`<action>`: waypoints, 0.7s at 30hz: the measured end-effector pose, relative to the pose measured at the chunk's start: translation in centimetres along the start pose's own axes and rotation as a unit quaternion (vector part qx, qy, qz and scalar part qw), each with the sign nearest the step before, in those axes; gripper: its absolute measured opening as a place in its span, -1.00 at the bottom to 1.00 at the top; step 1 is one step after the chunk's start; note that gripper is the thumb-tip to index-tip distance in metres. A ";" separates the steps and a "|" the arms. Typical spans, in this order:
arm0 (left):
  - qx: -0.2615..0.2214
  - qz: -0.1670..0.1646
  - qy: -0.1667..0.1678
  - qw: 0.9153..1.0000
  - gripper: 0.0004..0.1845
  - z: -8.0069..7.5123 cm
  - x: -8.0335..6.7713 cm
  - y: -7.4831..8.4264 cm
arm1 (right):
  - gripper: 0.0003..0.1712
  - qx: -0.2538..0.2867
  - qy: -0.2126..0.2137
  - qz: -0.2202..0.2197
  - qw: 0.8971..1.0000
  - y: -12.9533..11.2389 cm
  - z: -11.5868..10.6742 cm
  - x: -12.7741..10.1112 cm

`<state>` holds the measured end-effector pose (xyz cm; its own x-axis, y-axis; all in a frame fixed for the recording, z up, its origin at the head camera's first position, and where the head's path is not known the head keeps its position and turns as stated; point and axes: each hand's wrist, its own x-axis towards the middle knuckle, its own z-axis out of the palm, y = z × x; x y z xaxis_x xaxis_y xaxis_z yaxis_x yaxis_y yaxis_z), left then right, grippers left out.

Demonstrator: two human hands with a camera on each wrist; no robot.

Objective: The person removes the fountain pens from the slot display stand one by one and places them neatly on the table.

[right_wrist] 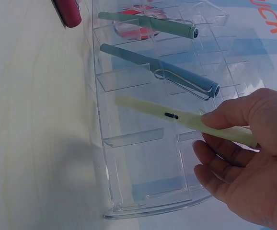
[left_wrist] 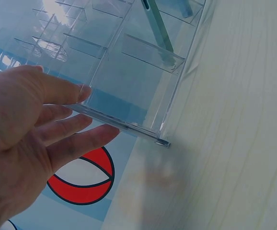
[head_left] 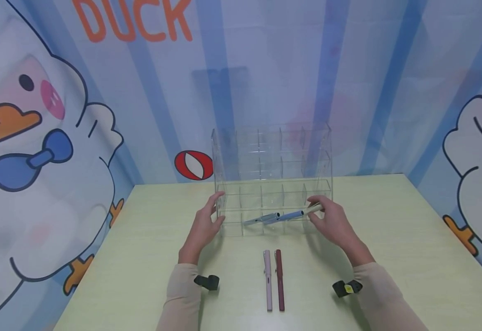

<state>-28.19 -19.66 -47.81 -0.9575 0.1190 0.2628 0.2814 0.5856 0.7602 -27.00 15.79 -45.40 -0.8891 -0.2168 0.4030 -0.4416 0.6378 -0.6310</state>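
Nearest the camera, head view: two pens lying side by side on the counter [head_left: 410,239], a pink pen [head_left: 267,279] on the left and a dark red pen [head_left: 280,279] on the right, parallel, just beside each other, caps pointing away from the person. Neither is touched.

Next back, both hands at a clear acrylic organizer [head_left: 272,179], which stands on the counter w/ tiered rows of open compartments.

Left hand [head_left: 205,226]: grip wide, fingers straight and relaxed, holding nothing. Fingertips [left_wrist: 83,93] rest against the organizer's left side wall near its front corner.

Right hand [head_left: 335,221]: grip narrow, thumb and fingers pinching the rear end of a cream pen [right_wrist: 181,118]. Pen is tilted, front end inside a front-row compartment toward the organizer's right side; rear end sticks out over the rim in the hand.

Contents, front row: a blue pen [right_wrist: 160,69] w/ metal clip, leaning in the compartment beside the cream pen; a grey-green pen [right_wrist: 148,23] one compartment further left. Upper tiers: cannot tell contents through the acrylic.

Farthest: backdrop [head_left: 38,138] w/ cartoon duck print and orange lettering.
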 end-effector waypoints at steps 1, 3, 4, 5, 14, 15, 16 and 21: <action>-0.001 0.002 0.000 1.000 -0.21 0.0 0.0 0.0 | -0.59 0.004 0.005 0.000 1.000 0.0 -0.1 0.0; -0.001 0.005 -0.001 1.000 -0.21 0.0 0.0 0.0 | -0.58 0.013 0.014 0.002 1.000 -0.1 -0.2 -0.1; -0.002 0.006 0.000 1.000 -0.21 0.0 0.0 0.0 | -0.57 0.017 0.019 0.002 1.000 -0.2 -0.3 -0.1; -0.003 0.007 0.000 1.000 -0.22 0.0 0.0 0.0 | -0.55 0.022 0.024 0.004 0.999 -0.3 -0.3 -0.1; -0.007 0.006 0.002 1.000 -0.23 0.0 0.0 0.2 | -0.47 0.047 0.050 0.029 0.997 -0.2 -0.6 0.1; -0.007 0.006 0.002 1.000 -0.23 0.0 0.0 0.2 | -0.46 0.051 0.053 0.029 0.997 -0.1 -0.6 0.1; -0.008 0.008 0.002 1.000 -0.24 0.0 0.0 0.1 | -0.46 0.054 0.056 0.031 0.997 -0.1 -0.6 0.1; -0.008 0.009 0.002 1.000 -0.23 0.0 0.0 -0.1 | -0.43 0.065 0.072 0.034 0.995 -0.4 -0.9 0.2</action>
<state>-28.23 -19.67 -47.86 -0.9518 0.1265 0.2793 0.3001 0.5703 0.7647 -26.88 16.15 -44.49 -0.8952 -0.0625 0.4412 -0.4012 0.5441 -0.7369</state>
